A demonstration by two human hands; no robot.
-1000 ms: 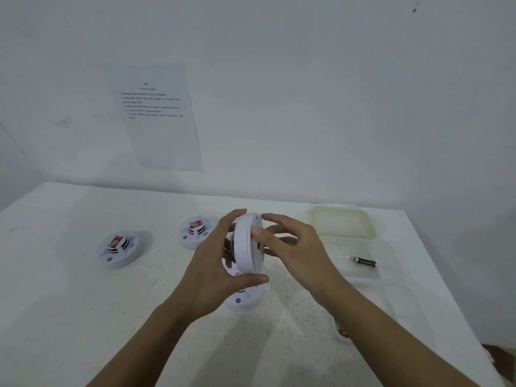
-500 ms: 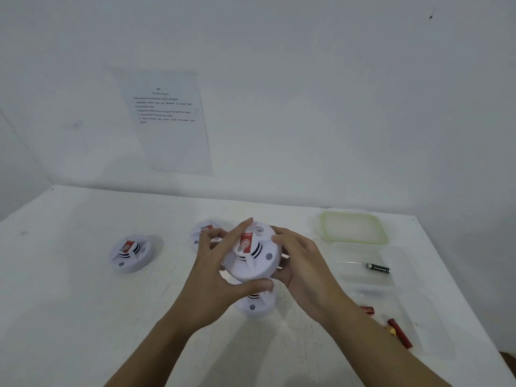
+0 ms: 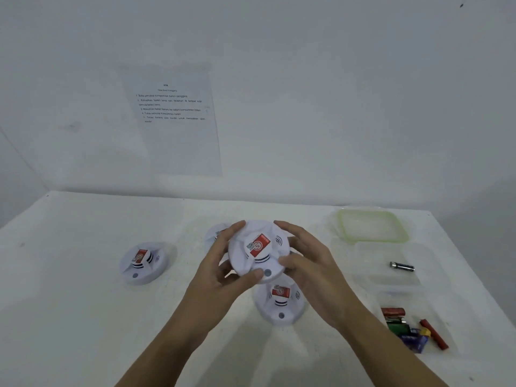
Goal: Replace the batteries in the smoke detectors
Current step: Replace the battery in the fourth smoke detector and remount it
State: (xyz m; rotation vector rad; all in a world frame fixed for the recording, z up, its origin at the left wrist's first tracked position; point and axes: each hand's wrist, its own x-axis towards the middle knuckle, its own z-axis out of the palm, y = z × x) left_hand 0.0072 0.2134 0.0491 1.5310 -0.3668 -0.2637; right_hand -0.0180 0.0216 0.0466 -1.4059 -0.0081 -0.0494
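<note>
I hold a round white smoke detector (image 3: 258, 251) with a red label above the table, its front face turned up toward me. My left hand (image 3: 223, 275) grips its left rim, thumb at the near edge. My right hand (image 3: 310, 263) grips its right rim. Three more white detectors rest on the table: one directly below the held one (image 3: 280, 303), one at the left (image 3: 142, 262), and one mostly hidden behind my left hand (image 3: 216, 233). A single black battery (image 3: 402, 266) lies in a clear container (image 3: 371, 255). Several coloured batteries (image 3: 405, 328) lie in a nearer clear container (image 3: 441, 311).
A green-rimmed lid (image 3: 372, 226) lies at the back right of the white table (image 3: 69, 317). A printed instruction sheet (image 3: 173, 118) is stuck on the white wall behind. The table's right edge runs close to the containers.
The detector was held on edge a second ago; both hands have turned it so its labelled front faces up. The view has tipped down, showing the near container of batteries.
</note>
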